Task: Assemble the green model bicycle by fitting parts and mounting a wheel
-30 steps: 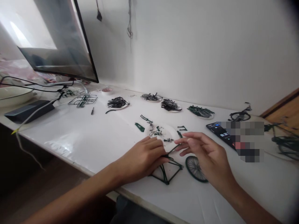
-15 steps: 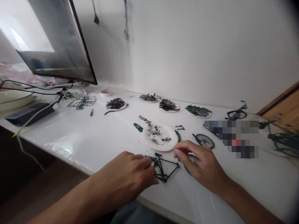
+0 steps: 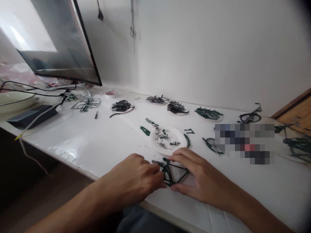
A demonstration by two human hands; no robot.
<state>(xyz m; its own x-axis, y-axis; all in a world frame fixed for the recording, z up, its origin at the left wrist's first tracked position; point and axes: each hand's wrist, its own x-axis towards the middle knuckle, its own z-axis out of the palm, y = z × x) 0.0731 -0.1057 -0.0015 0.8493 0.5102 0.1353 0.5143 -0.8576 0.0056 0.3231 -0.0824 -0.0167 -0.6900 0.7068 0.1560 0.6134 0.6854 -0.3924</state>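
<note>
A small dark green model bicycle frame is held low over the near edge of the white table. My left hand is closed round the frame's left end, and its fingers hide that part. From the right, my right hand grips the same frame, index finger at the top of a tube and thumb at the bottom. Just beyond is a white paper plate with small green and silver parts. Around the plate lie a green chain-guard-like piece, a curved green mudguard and a small green bracket.
Further back, several plates of bicycle parts line the wall. A spoked wheel lies right of the plate, near a blurred-out patch. Assembled model bicycles stand at the right. Green sprue frames, a monitor and cables are left.
My right hand has moved left from beside the plate and taken hold of the bicycle frame. My left hand keeps its grip. The view has shifted slightly.
</note>
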